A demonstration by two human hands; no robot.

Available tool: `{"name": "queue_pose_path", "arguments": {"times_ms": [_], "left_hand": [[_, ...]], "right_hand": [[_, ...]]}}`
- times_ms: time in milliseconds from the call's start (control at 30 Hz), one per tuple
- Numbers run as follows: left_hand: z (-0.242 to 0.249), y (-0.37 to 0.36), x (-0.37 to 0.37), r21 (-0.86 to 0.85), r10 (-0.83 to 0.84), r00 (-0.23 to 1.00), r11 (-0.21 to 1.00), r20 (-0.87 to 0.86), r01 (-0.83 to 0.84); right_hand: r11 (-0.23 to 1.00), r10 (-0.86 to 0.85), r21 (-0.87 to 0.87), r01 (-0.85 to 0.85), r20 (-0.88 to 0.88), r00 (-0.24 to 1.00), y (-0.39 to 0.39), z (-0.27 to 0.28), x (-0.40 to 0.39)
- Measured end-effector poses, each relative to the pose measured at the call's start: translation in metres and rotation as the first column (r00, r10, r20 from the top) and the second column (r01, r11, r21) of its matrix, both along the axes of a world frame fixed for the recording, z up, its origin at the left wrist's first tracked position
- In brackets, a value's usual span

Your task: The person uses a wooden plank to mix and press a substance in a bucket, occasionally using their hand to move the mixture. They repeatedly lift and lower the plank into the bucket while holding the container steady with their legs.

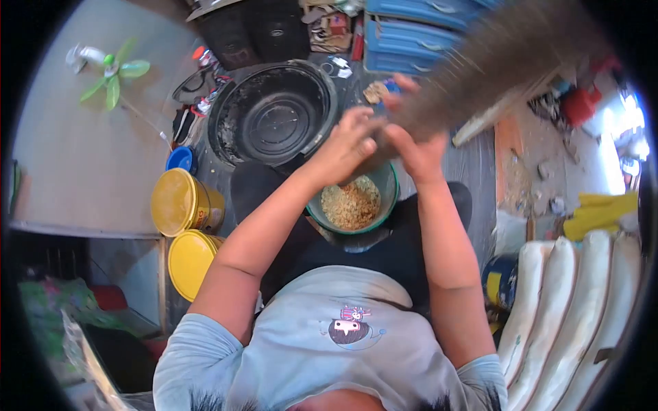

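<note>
A long, thick, brown wooden pestle (473, 82) slants from the upper right down to the green bowl, blurred by motion. My left hand (351, 145) grips it near its lower end, fingers curled about the shaft. On the other side, my right hand (419, 149) is wrapped round it a little higher, with its fingertips showing beyond the wood. Below both hands, between my knees, stands the green bowl (393, 198). Coarse tan crushed grains or nuts (349, 205) lie inside it, and the pestle's lower tip overlaps its far rim.
Ahead on the left is a big black basin (226, 130). Two yellow lidded buckets (175, 202) and a blue bowl (181, 159) stand to my left. Blue drawers (404, 44) are at the back. Long white padded rolls (558, 301) and a yellow cloth (600, 212) lie at right.
</note>
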State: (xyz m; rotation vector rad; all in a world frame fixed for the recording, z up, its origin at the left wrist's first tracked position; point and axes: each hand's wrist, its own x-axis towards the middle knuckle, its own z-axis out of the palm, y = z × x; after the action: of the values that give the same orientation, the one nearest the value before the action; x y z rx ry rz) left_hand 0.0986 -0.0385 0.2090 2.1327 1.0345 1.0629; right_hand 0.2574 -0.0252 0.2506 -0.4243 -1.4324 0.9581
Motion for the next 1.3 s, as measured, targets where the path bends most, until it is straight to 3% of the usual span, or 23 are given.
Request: {"name": "queue_pose_path", "arguments": {"times_ms": [67,133,267,333,367,400,467,500,533,567,633,700,733,767,800,833,967,1033,1133,1200,1300], "left_hand": [[-0.005,-0.003,-0.019,-0.059,0.049,0.969,0.996,-0.244,-0.065],[-0.038,0.012,-0.046,-0.171,0.09,0.897,0.969,-0.433,-0.18],[-0.108,0.033,-0.099,-0.375,0.168,0.727,0.767,-0.665,-0.52],[-0.148,0.033,-0.12,-0.441,0.191,0.748,0.706,-0.636,-0.555],[-0.167,0.037,-0.127,-0.501,0.138,0.718,0.627,-0.683,-0.597],[-0.181,0.045,-0.127,-0.513,0.125,0.725,0.625,-0.677,-0.588],[-0.201,0.053,-0.122,-0.61,-0.043,0.815,0.686,-0.578,-0.397],[-0.199,0.049,-0.115,-0.552,0.035,0.826,0.727,-0.563,-0.408],[-0.195,0.049,-0.112,-0.558,0.032,0.83,0.725,-0.557,-0.403],[-0.192,0.05,-0.111,-0.57,0.035,0.833,0.713,-0.552,-0.408],[-0.187,0.051,-0.112,-0.588,0.038,0.839,0.696,-0.543,-0.412],[-0.185,0.053,-0.115,-0.579,0.042,0.865,0.727,-0.499,-0.369],[-0.184,0.055,-0.117,-0.6,0.033,0.872,0.714,-0.488,-0.362],[-0.184,0.054,-0.115,-0.594,0.033,0.869,0.717,-0.493,-0.364],[-0.182,0.054,-0.116,-0.582,0.039,0.864,0.724,-0.502,-0.37],[-0.186,0.055,-0.115,-0.57,0.045,0.868,0.737,-0.494,-0.363],[-0.172,0.05,-0.118,-0.601,0.044,0.873,0.71,-0.485,-0.369],[-0.18,0.052,-0.117,-0.62,0.022,0.88,0.701,-0.475,-0.352],[-0.184,0.052,-0.122,-0.639,0.031,0.902,0.695,-0.431,-0.33],[-0.182,0.05,-0.121,-0.687,0.046,0.914,0.644,-0.404,-0.336],[-0.199,0.053,-0.123,-0.578,0.063,0.889,0.739,-0.453,-0.347]], "right_hand": [[0.992,-0.027,-0.124,0.009,-0.148,0.989,-0.014,-0.006,0.013],[0.996,-0.064,-0.067,0.051,-0.202,0.977,-0.02,-0.004,0.027],[0.935,-0.311,0.15,0.321,-0.082,0.947,-0.028,0.044,0.037],[0.908,-0.396,0.242,0.342,0.23,0.889,-0.028,0.098,0.062],[0.795,-0.586,0.289,0.534,0.132,0.8,-0.026,0.127,0.063],[0.714,-0.677,0.341,0.612,0.109,0.728,-0.028,0.163,0.049],[0.662,-0.735,0.327,0.674,0.108,0.669,-0.021,0.217,0.064],[0.915,-0.339,0.259,0.308,0.084,0.937,-0.016,0.234,0.06],[0.969,0.134,0.208,-0.137,0.025,0.991,-0.01,0.241,0.057],[0.969,0.134,0.203,-0.138,0.032,0.99,-0.002,0.238,0.056],[0.945,-0.114,0.325,0.044,0.2,0.973,0.014,0.222,0.055],[0.946,-0.296,0.262,0.189,0.47,0.831,0.032,0.152,0.067],[0.986,-0.158,-0.007,0.165,0.237,0.958,0.032,0.084,0.044],[0.609,-0.777,0.37,0.702,0.458,0.432,0.039,-0.008,0.037],[0.941,-0.327,-0.042,0.335,0.132,0.936,0.023,-0.04,-0.016],[0.958,-0.247,-0.146,0.246,0.008,0.969,0.02,-0.056,-0.018],[0.98,-0.106,-0.173,0.095,-0.055,0.993,0.005,-0.056,-0.027],[0.95,-0.285,-0.14,0.278,-0.034,0.958,-0.008,-0.055,-0.036],[0.917,-0.369,-0.166,0.363,-0.004,0.929,-0.022,-0.066,-0.036],[0.947,-0.295,-0.125,0.295,0.015,0.955,-0.028,-0.051,-0.021],[0.954,-0.3,0.016,0.3,0.064,0.952,-0.03,0.006,-0.008]]}}
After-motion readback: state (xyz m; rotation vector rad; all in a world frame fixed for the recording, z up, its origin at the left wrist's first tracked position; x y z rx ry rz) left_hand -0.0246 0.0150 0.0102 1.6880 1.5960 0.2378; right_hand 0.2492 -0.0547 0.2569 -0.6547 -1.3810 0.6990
